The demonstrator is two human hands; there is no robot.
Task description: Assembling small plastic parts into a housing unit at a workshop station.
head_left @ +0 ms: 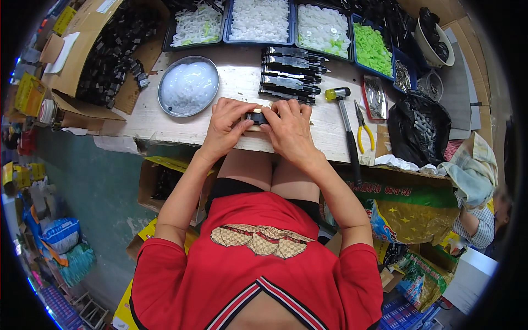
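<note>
Between my two hands, close to the bench's front edge, is a small black part [256, 117] with a pale piece at its top. My left hand [226, 122] pinches it from the left with thumb and fingers. From the other side my right hand [289, 125] grips it, fingers bent over the top. My fingers hide much of the part, so its exact kind does not show. Just beyond my hands lies a stack of long black parts [291, 74]. A round metal dish [188, 86] of whitish, glossy stuff sits to the left.
Right of my hands lie a hammer [347, 121] and yellow-handled pliers [363, 129]. Trays of white pieces [259, 22] and green pieces [373, 47] line the back. A carton of black parts [118, 60] stands left, a black bag of metal pieces [421, 129] right. Another person's arm [470, 223] shows far right.
</note>
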